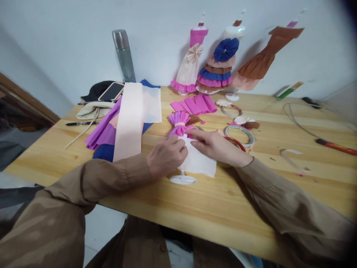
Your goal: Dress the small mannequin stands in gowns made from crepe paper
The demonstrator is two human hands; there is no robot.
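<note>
A small mannequin stand lies on the wooden table (251, 193), wrapped in white crepe paper (199, 162); its round white base (183, 179) points toward me. My left hand (166, 156) is closed on the white paper's left edge. My right hand (217, 147) presses on the paper's top right, fingers pinched together. A gathered purple paper fan (180, 124) with a pale band sits at the top of the piece, just past my fingers.
Strips of pink, purple, blue and white crepe paper (128, 119) lie at left, with a phone (111, 91), a pen (80, 123) and a metal flask (124, 56). Tape rolls (240, 134) sit right of my hands. Three dressed paper dolls (214, 63) stand at the wall.
</note>
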